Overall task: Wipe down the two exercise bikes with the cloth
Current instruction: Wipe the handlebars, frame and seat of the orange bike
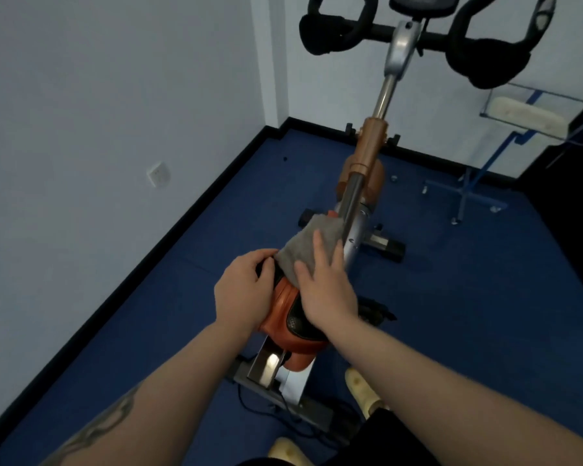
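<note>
An orange and silver exercise bike (364, 153) stands in front of me on the blue floor, its black handlebars (337, 31) at the top of the view. A grey cloth (303, 247) lies over the front of the orange and black saddle (283, 317). My right hand (327, 287) presses flat on the cloth with straight fingers. My left hand (243, 290) grips the saddle's left side, its fingers curled round the edge beside the cloth. Only one bike is in view.
A white wall with a socket (159, 174) runs along the left, a black skirting below it. A blue-framed clear stand (532, 109) on castors is at the right. A cable (283, 408) trails by the bike's rear base, near my pale shoes (364, 388).
</note>
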`<state>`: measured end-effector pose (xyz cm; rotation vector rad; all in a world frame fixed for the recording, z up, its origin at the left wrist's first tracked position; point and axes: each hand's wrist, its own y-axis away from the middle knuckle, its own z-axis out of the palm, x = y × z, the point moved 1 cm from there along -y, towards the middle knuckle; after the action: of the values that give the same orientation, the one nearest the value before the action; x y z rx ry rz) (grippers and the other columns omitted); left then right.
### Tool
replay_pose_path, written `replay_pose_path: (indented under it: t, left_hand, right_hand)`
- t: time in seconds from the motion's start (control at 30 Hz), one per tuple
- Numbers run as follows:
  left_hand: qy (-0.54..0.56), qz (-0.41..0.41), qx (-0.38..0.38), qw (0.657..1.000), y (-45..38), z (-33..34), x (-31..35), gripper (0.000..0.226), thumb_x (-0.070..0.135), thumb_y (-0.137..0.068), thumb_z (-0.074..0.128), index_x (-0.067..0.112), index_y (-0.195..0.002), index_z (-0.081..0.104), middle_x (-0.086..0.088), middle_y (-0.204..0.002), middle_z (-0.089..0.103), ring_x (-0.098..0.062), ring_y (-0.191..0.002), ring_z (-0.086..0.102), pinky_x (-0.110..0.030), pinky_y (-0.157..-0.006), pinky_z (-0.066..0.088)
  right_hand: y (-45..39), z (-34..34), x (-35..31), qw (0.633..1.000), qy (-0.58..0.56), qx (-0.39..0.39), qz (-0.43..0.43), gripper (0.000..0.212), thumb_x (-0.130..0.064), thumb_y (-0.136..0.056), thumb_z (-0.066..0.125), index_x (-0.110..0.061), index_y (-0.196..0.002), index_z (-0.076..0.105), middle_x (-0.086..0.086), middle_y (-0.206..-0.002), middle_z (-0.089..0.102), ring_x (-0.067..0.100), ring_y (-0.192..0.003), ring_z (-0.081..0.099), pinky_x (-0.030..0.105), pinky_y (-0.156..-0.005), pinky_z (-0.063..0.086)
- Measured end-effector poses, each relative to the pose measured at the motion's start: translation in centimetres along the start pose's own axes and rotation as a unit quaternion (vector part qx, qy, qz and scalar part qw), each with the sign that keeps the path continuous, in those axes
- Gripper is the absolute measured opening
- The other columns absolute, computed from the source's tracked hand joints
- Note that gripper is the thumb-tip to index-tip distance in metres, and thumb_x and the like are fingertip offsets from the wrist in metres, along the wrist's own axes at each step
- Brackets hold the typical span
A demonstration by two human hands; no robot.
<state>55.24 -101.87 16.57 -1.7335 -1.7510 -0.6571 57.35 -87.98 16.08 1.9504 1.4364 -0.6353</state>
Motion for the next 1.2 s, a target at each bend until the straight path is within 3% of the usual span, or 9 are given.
replay_pose_path:
  t: [0.1,0.27,0.4,0.5,0.57,0.7,0.87,1.07,1.2]
  left_hand:
    - [0.0,-0.004,0.01,1.0,-0.1,0.1,0.0,0.025,0.034,-0.096,0.046,0.043,-0.109,0.066,0.022,-0.103,0.066,0.003,-0.094,0.056,-0.014,-0.067,0.037]
    - [0.01,-0.002,0.013,1.0,0.2,0.2,0.0,0.027,0.032,-0.096,0.046,0.042,-0.109,0.067,0.02,-0.104,0.067,-0.001,-0.095,0.057,-0.023,-0.068,0.041]
    - [-0.004,0.004,0.023,1.0,0.2,0.2,-0.1,0.027,0.032,-0.096,0.045,0.041,-0.111,0.066,0.018,-0.104,0.067,0.0,-0.092,0.055,-0.015,-0.062,0.036]
    - [-0.009,0.004,0.029,1.0,0.2,0.2,-0.2,0.028,0.033,-0.096,0.045,0.041,-0.111,0.066,0.018,-0.1,0.067,0.0,-0.087,0.055,-0.016,-0.059,0.034]
    - [-0.007,0.002,0.029,1.0,0.2,0.3,0.0,0.027,0.033,-0.096,0.044,0.041,-0.109,0.066,0.019,-0.098,0.066,0.0,-0.087,0.055,-0.016,-0.059,0.033]
    - [-0.007,0.003,0.023,1.0,0.4,0.3,-0.1,0.028,0.033,-0.097,0.043,0.04,-0.112,0.066,0.018,-0.104,0.066,0.002,-0.089,0.052,-0.019,-0.062,0.035]
    - [-0.007,-0.001,0.031,0.999,0.4,0.3,-0.3,0.027,0.033,-0.096,0.044,0.04,-0.111,0.066,0.016,-0.096,0.067,0.001,-0.079,0.055,-0.017,-0.057,0.034]
    - [-0.004,-0.01,0.037,0.999,0.5,0.4,0.0,0.026,0.033,-0.096,0.045,0.041,-0.108,0.066,0.025,-0.089,0.057,0.01,-0.071,0.046,-0.014,-0.058,0.03]
    - [-0.006,-0.004,0.039,0.999,0.4,0.3,-0.1,0.024,0.032,-0.095,0.047,0.041,-0.107,0.066,0.023,-0.086,0.06,0.006,-0.074,0.053,-0.016,-0.056,0.032]
  right_hand:
    - [2.7,-0.2,1.1,0.999,-0.041,-0.019,-0.018,0.063,-0.059,-0.098,0.029,-0.053,-0.147,-0.01,-0.01,-0.163,-0.004,0.023,-0.142,0.027,0.041,-0.099,0.043]
    - [-0.3,-1.2,-1.2,0.997,-0.026,0.002,0.076,0.067,-0.045,-0.102,0.032,-0.037,-0.153,-0.01,0.006,-0.163,0.006,0.032,-0.133,0.042,0.039,-0.095,0.046]
    - [4.6,0.0,-0.2,0.999,0.004,-0.001,0.045,0.067,-0.057,-0.097,0.026,-0.044,-0.149,-0.016,0.002,-0.161,0.012,0.028,-0.132,0.039,0.045,-0.095,0.047]
    - [7.2,0.4,0.9,0.999,0.02,-0.03,0.017,0.073,-0.067,-0.09,0.021,-0.046,-0.145,-0.021,-0.002,-0.16,0.008,0.024,-0.142,0.023,0.057,-0.115,0.022]
    - [5.0,-0.3,0.9,0.998,0.022,-0.037,0.038,0.076,-0.062,-0.094,0.03,-0.037,-0.151,-0.014,0.0,-0.162,0.008,0.024,-0.147,0.015,0.06,-0.117,0.006]
    - [2.1,-1.4,-0.7,0.997,-0.048,0.016,0.059,0.076,-0.049,-0.097,0.046,-0.018,-0.156,0.008,0.007,-0.163,0.002,0.025,-0.149,0.008,0.047,-0.119,0.019]
    - [8.2,1.4,0.7,0.995,-0.085,0.056,0.004,0.074,-0.055,-0.094,0.044,-0.034,-0.151,0.003,-0.013,-0.16,-0.006,0.018,-0.147,0.01,0.035,-0.112,0.027]
    - [3.1,-0.5,-0.8,0.988,-0.097,0.052,0.108,0.065,-0.051,-0.097,0.04,-0.04,-0.152,0.009,-0.003,-0.163,0.006,0.029,-0.137,0.036,0.049,-0.1,0.044]
    - [7.4,1.5,-0.6,0.996,-0.037,0.076,0.015,0.064,-0.063,-0.087,0.035,-0.053,-0.145,0.01,-0.016,-0.159,0.0,0.021,-0.143,0.019,0.049,-0.098,0.046]
